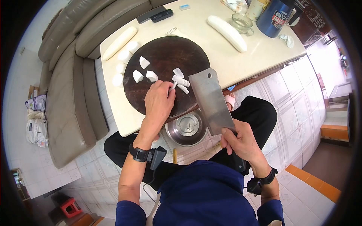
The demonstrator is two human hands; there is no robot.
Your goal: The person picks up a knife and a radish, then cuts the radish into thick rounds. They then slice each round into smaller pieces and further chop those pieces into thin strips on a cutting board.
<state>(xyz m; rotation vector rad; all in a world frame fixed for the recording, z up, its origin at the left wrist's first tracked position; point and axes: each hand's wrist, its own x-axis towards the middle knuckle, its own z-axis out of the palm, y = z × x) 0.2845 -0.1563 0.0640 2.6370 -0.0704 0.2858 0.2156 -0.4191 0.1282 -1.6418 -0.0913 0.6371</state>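
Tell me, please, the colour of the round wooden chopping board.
The round wooden chopping board is dark brown, seen best in the head view.

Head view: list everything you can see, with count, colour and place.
table: 1, cream, under board
board: 1, dark brown, on table
wedges: 3, white, board left
slices: several, white, board right
chunks: 4, white, left of board
long vegetables: 2, white, flanking board
mug: 1, blue, table's right end
glass cup: 1, clear, near mug
case: 1, black, table's far edge
basin: 1, silver, below table
cleaver: 1, grey, right hand
sofa: 1, grey, left
bags: several, mostly white, left
stool: 1, red, lower left
wrist straps: 2, black, on wrists
trousers: 1, black, bottom
shirt: 1, blue, bottom
left hand: 1, bare, at slices
right hand: 1, bare, gripping cleaver
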